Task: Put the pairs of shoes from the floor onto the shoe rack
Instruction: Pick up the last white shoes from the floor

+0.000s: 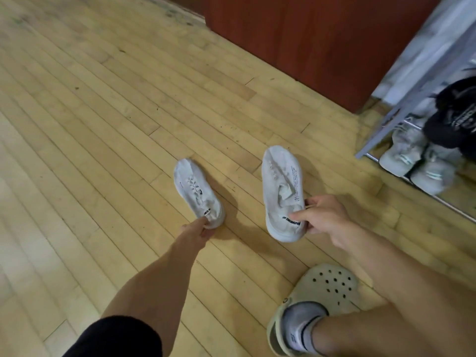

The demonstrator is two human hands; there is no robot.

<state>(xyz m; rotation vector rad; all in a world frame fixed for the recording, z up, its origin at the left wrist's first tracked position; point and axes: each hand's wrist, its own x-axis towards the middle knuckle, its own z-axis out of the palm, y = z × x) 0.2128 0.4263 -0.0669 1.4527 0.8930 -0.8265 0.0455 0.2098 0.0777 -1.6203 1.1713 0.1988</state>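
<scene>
Two white sneakers lie toes-away on the wooden floor. My left hand (197,231) pinches the heel of the left white sneaker (195,189). My right hand (325,219) grips the heel and collar of the right white sneaker (282,186), which looks slightly lifted or tilted. The shoe rack (386,124) with a grey metal frame stands at the far right. A pair of light grey sneakers (414,158) sits on its lowest level, and a black shoe (453,119) rests above them.
A reddish-brown wooden cabinet (309,42) stands at the back, left of the rack. My foot in a grey sock and a beige perforated clog (327,289) is planted at the bottom right. Wooden floorboards (103,124) stretch out to the left.
</scene>
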